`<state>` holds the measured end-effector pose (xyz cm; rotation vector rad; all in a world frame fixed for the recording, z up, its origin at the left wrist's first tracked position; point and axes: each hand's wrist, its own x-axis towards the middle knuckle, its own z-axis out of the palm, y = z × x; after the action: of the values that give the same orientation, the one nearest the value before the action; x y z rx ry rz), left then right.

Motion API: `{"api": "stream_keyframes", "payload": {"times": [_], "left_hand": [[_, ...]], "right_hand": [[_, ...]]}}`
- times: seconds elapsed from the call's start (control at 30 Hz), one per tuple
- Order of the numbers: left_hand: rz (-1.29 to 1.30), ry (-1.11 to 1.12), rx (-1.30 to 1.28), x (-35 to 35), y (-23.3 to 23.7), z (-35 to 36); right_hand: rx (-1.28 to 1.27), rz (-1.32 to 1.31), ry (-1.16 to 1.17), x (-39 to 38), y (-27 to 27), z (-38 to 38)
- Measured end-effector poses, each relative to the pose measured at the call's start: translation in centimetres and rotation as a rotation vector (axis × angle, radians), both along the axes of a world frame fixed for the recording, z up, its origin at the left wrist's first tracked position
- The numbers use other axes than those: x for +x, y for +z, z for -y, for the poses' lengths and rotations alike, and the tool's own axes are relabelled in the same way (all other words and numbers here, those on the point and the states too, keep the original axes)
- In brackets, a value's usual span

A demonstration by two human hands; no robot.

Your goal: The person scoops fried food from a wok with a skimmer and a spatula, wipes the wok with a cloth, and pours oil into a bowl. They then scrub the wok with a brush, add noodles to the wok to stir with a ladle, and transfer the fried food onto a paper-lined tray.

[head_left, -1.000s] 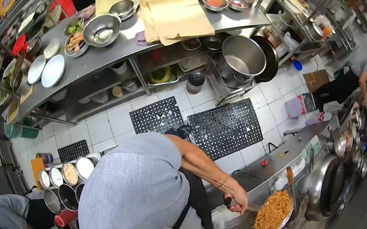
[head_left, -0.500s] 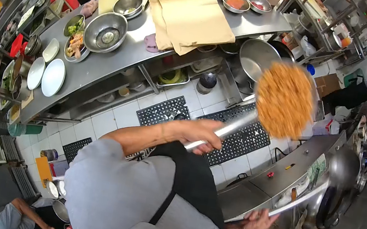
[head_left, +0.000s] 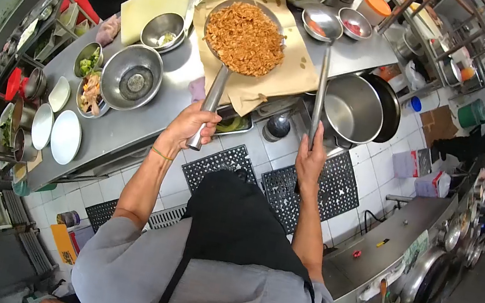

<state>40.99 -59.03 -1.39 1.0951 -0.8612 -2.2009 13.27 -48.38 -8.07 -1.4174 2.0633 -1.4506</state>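
Observation:
My left hand (head_left: 193,126) is wrapped round the metal handle of a round strainer or pan (head_left: 218,86). Orange-brown food pieces (head_left: 246,39) fill it, and it is over brown paper (head_left: 297,71) on the steel counter. In my right hand (head_left: 311,157) is the long handle of a ladle (head_left: 321,94), held upright in view. The ladle's round head (head_left: 323,22) covers part of a small bowl beyond the paper. A large steel pot (head_left: 354,109) stands just right of the ladle handle.
On the counter (head_left: 106,129) are a large steel bowl (head_left: 131,78), white plates (head_left: 66,137), a cutting board (head_left: 144,10) and small food bowls. Black mats (head_left: 313,189) lie on the tiled floor. Another person (head_left: 482,140) stands at the far right. Pans (head_left: 426,282) sit at the lower right.
The filled strainer or pan has moved left to over the brown paper. My right hand has brought the ladle from the stove side to the counter. My body now faces the counter.

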Motion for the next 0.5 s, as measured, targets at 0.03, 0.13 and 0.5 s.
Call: {"api": "stream_keyframes", "payload": {"times": [0.03,0.13,0.5], "left_hand": [[-0.006,0.029,0.019,0.0,0.0,0.4],[0.015,0.073,0.029,0.0,0.1,1.5],[0.094,0.049,-0.017,-1.5,-2.6,4.5]], "right_hand": [[0.003,0.005,0.002,-0.3,0.2,1.1],[0.221,0.012,0.173,-0.8,0.5,2.9],[0.083,-0.001,0.195,-0.6,-0.4,7.8]]}}
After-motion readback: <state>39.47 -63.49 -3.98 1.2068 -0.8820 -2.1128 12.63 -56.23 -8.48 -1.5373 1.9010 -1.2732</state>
